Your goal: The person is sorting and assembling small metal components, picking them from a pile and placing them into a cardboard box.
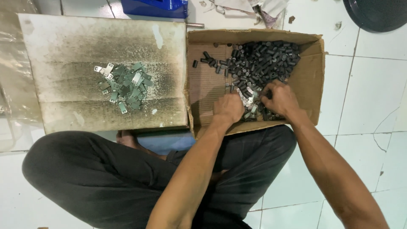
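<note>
Both my hands reach into an open cardboard box [313,72] on the floor in front of me. Inside it lies a heap of several small black cylinders [263,59], with some small metal clips [250,106] mixed in near the front. My left hand [228,108] is curled in a loose fist at the front of the box, touching the clips. My right hand [280,98] digs its fingers into the black cylinders and clips. What either hand holds is hidden by the fingers.
A stained white board [63,51] lies left of the box, with a pile of several grey metal clips [126,87] on it. I sit cross-legged in dark trousers [106,178] on white floor tiles [364,93]. A blue container [157,7] and a black round object [377,12] lie beyond.
</note>
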